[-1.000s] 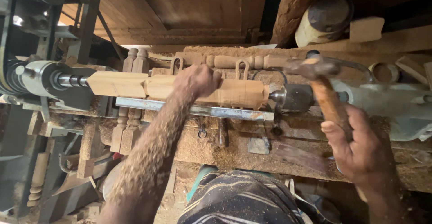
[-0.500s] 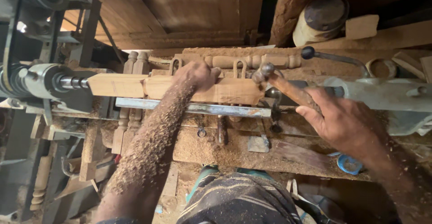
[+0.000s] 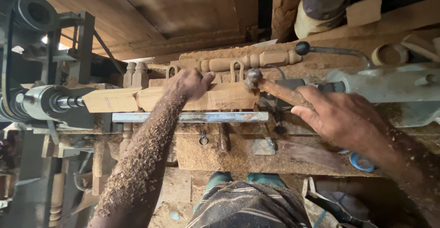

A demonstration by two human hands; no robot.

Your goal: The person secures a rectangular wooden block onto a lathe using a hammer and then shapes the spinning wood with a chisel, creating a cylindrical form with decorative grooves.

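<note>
A square pale wooden blank [image 3: 215, 97] lies mounted across a wood lathe, its left end against the spindle [image 3: 68, 102]. My left hand [image 3: 187, 83] grips the top of the blank near its middle, the forearm covered in sawdust. My right hand [image 3: 339, 115] holds the wooden handle of a hammer [image 3: 275, 89], whose metal head sits at the blank's right end. The tailstock [image 3: 389, 86] is to the right, partly behind my right hand.
A flat metal tool rest [image 3: 190, 116] runs below the blank. A turned spindle [image 3: 247, 62] lies on the sawdust-covered bench behind. A lever with a black knob [image 3: 302, 48], a round tin [image 3: 321, 8] and a blue cap [image 3: 361, 161] sit at right.
The hammer swung down from above the tailstock to the blank's right end, and my right hand moved up and left with it. My left hand stayed on the blank.
</note>
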